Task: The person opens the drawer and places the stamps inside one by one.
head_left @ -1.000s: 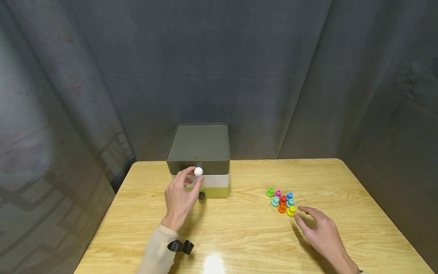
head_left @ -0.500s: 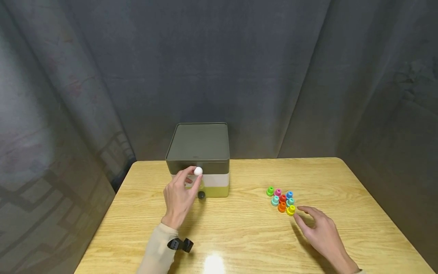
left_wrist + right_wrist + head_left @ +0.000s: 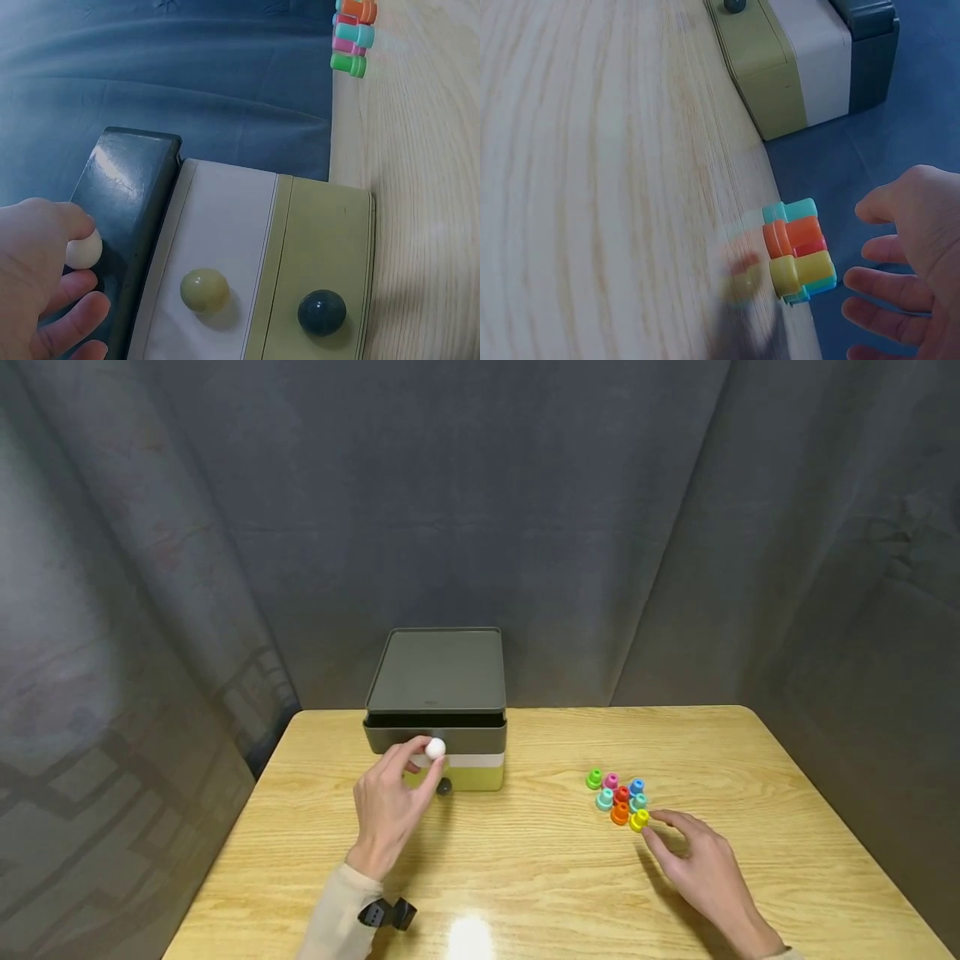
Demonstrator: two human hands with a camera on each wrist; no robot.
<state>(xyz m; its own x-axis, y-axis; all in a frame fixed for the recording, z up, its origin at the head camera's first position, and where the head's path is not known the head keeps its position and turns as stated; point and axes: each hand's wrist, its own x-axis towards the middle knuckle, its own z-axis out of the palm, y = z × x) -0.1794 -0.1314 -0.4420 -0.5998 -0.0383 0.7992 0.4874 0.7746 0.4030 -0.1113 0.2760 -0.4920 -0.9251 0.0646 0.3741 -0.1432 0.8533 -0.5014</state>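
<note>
My left hand point(image 3: 392, 803) pinches the white round knob point(image 3: 435, 748) on the dark grey top drawer point(image 3: 476, 741) of a small three-tier drawer box point(image 3: 441, 670). That drawer stands out a little, with a dark gap under the box's top. In the left wrist view, a yellow-green knob point(image 3: 204, 291) sits on the white middle drawer point(image 3: 225, 217) and a dark knob point(image 3: 322, 313) on the olive bottom drawer point(image 3: 326, 232). My right hand point(image 3: 705, 866) hovers with relaxed fingers beside a yellow stepped peg point(image 3: 639, 820), holding nothing.
Several other coloured pegs, among them an orange peg point(image 3: 619, 813) and a green peg point(image 3: 594, 778), stand grouped on the wooden table point(image 3: 540, 877). Dark curtains point(image 3: 480, 510) hang behind and at both sides.
The top drawer was closed before and has slid a little toward me, my left hand moving back with its knob. My right hand stays nearly still by the pegs.
</note>
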